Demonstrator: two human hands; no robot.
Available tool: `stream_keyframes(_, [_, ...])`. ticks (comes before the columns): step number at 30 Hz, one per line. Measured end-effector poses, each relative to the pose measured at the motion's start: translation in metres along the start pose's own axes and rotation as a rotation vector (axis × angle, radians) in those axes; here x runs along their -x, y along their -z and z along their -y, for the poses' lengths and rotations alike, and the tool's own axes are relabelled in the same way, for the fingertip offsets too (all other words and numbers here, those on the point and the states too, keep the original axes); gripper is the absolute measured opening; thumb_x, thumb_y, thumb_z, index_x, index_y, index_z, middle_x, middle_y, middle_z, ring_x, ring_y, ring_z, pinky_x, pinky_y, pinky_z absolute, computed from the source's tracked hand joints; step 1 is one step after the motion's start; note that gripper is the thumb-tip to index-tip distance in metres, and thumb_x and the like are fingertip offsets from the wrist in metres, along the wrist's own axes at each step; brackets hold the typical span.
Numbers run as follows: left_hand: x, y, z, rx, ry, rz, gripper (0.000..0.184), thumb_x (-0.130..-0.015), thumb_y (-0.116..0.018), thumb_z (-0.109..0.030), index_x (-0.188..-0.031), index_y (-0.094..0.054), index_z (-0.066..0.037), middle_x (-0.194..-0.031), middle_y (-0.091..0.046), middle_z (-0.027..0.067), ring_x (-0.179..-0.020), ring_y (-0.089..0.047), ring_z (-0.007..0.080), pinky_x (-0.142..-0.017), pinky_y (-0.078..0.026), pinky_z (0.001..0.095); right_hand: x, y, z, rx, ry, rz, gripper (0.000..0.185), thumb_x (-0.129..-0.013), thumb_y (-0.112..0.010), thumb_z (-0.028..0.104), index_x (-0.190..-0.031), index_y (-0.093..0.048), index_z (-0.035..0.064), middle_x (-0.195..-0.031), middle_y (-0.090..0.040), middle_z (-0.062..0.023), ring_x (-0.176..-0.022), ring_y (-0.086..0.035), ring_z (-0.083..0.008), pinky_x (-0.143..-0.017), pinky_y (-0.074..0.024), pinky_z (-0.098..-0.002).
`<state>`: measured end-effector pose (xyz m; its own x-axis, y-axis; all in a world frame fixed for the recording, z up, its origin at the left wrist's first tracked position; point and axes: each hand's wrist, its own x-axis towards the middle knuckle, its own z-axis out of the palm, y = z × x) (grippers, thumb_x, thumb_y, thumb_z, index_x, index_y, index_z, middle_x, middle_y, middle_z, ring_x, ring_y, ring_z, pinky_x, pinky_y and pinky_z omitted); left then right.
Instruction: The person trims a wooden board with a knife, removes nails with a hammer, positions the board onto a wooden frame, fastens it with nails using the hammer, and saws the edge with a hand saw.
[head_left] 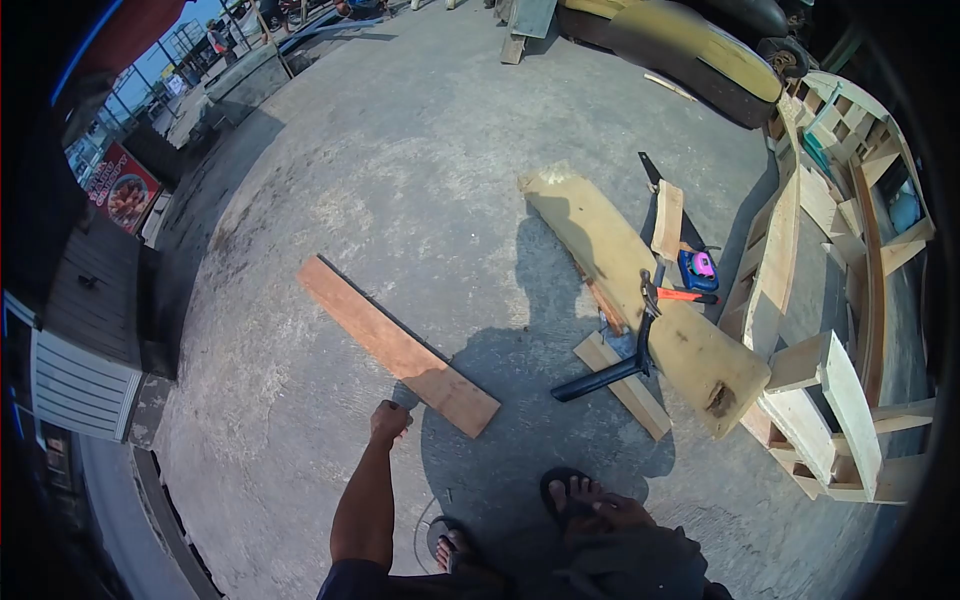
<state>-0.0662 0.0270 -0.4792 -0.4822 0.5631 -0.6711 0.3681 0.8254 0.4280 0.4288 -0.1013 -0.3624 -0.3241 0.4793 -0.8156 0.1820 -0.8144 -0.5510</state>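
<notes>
My left hand (pixel 390 420) is closed beside the lower part of a reddish-brown plank (pixel 395 345) lying on the concrete; a small grey patch shows just above the fingers, and what they hold, if anything, I cannot make out. My right hand (pixel 622 512) is low, beside my right foot, partly dark against my clothing, its fingers hard to tell apart. Right of centre, a hammer (pixel 650 293) with a red and black handle rests on a long yellowish foam piece (pixel 600 235), near a black angled bar (pixel 600 380) lying over a short wood strip (pixel 640 400).
A pink and blue tape measure (pixel 700 265), a wood block (pixel 667 220) and a dark saw-like blade (pixel 650 170) lie beyond the foam. A pale wooden frame (pixel 780 260) stands at right. Behind are a yellow and black seat (pixel 690 50) and, at left, a red food sign (pixel 125 185).
</notes>
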Motion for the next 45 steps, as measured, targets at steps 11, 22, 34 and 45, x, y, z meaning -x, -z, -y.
stream_keyframes(11, [-0.042, -0.042, -0.018, 0.055, 0.126, -0.244, 0.056, -0.086, -0.063, -0.035, -0.124, -0.051, 0.005, -0.097, -0.069, 0.0178, -0.072, -0.07, 0.0238, -0.057, -0.057, 0.0348, -0.01, 0.029, -0.083, -0.065, -0.055, -0.264, 0.04, -0.098, -0.059, 0.027, -0.129, -0.06, 0.0027, -0.098, -0.073, -0.0108, -0.089, -0.07, -0.0218, -0.083, -0.0548, -0.0316])
stream_keyframes(22, [-0.056, -0.078, -0.066, 0.479, 0.288, -0.342, 0.096, -0.076, -0.084, -0.046, -0.14, -0.038, 0.009, -0.133, -0.057, 0.0229, -0.119, -0.062, 0.0318, -0.1, -0.051, 0.0379, 0.002, 0.037, -0.147, -0.103, 0.154, -0.393, 0.044, -0.094, -0.067, 0.029, -0.129, -0.061, 0.0039, -0.103, -0.074, -0.013, -0.094, -0.071, -0.0193, -0.084, -0.0548, -0.032])
stream_keyframes(34, [-0.021, -0.027, -0.195, 1.358, -0.357, 0.612, 0.006, -0.091, -0.06, -0.023, -0.092, -0.061, -0.017, -0.073, -0.056, -0.0026, -0.05, -0.045, 0.0098, -0.048, -0.039, 0.0238, 0.148, -0.054, -0.066, 0.391, 0.293, -0.834, 0.053, -0.095, -0.063, 0.031, -0.141, -0.051, 0.0062, -0.123, -0.069, -0.018, -0.112, -0.068, -0.0291, -0.095, -0.052, -0.0374])
stream_keyframes(45, [0.307, -0.032, -0.305, 1.38, -0.502, 1.313, 0.025, -0.09, -0.073, -0.037, -0.092, -0.062, -0.015, -0.072, -0.055, -0.0015, -0.059, -0.049, 0.0114, -0.064, -0.043, 0.0291, 0.253, -0.063, 0.086, -0.16, 1.016, -0.879, 0.086, -0.097, -0.066, 0.024, -0.16, -0.008, 0.0143, -0.142, -0.051, -0.025, -0.115, -0.064, -0.035, -0.097, -0.0563, -0.047])
